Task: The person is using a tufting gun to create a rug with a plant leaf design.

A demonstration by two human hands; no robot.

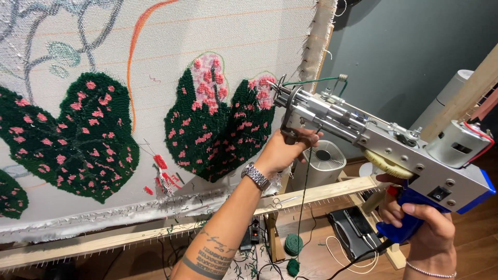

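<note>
Nearest, the right hand (423, 223) is closed around the blue pistol grip of a silver metal tufting gun (363, 136), while the left hand (284, 150), with a steel watch at its wrist, clasps the dark front handle under the gun's nose. The gun's long axis runs from lower right, motor end, up to the left, its needle tip pointing at and meeting the stretched white backing cloth (155, 62) at the edge of a dark green tufted leaf flecked with pink (218, 124). Below, balls of green yarn (293, 243) lie on the floor under the wooden frame (332, 193).

One head camera looks forward and slightly down, close over both arms. The cloth (155, 62) fills the view beyond the left hand (282, 150).
</note>
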